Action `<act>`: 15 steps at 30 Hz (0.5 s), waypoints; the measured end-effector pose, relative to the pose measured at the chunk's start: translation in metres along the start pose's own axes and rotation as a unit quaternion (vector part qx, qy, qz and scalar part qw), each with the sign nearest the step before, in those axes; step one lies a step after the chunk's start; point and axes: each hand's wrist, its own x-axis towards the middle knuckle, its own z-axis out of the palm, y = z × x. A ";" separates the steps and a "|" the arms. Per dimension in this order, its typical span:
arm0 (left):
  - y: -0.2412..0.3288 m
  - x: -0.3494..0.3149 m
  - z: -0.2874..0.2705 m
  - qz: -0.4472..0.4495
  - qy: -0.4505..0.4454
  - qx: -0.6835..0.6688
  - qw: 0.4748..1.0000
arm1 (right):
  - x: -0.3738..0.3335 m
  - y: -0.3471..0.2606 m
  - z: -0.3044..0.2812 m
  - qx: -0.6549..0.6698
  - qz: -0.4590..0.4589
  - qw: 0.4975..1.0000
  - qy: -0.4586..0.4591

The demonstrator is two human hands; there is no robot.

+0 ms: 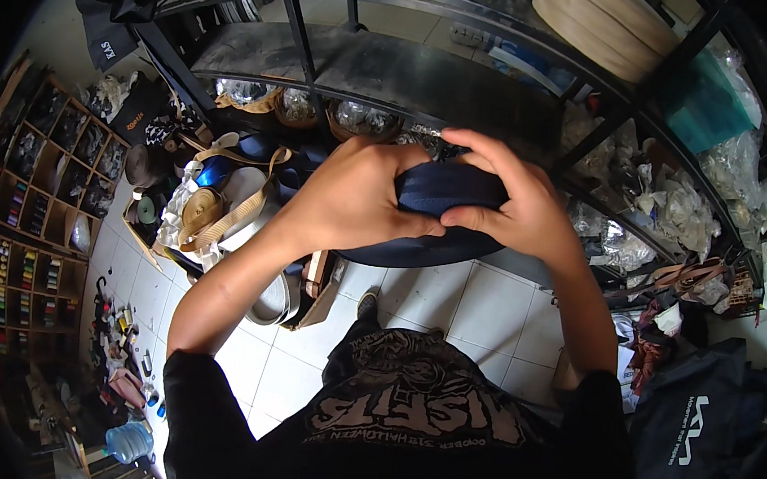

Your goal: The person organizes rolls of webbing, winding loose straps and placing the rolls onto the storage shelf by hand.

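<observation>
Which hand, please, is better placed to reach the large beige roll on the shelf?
Probably the right hand: it is nearer the beige roll, at upper right, though both it and the left hand hold the dark blue roll.

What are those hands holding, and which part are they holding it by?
A dark blue roll, maybe of strap. The left hand grips its left side, and the right hand grips its right side.

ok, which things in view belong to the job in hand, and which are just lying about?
In hand:
dark blue roll, held between left hand and right hand

Lying about:
beige roll, upper right
thread spools
water jug
black bag, lower right
</observation>
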 end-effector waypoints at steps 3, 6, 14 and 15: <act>-0.003 -0.011 0.001 0.014 0.025 0.012 1.000 | 0.004 -0.001 -0.014 -0.028 -0.008 0.999 -0.044; -0.007 -0.024 -0.014 -0.006 0.071 0.003 0.997 | 0.002 0.009 -0.026 -0.190 -0.061 0.977 -0.071; 0.003 -0.057 -0.047 -0.067 0.113 0.032 0.991 | 0.009 0.014 -0.048 -0.300 -0.244 0.922 0.011; 0.002 -0.064 -0.048 -0.099 0.127 0.012 0.987 | 0.011 0.015 -0.048 -0.321 -0.275 0.906 0.017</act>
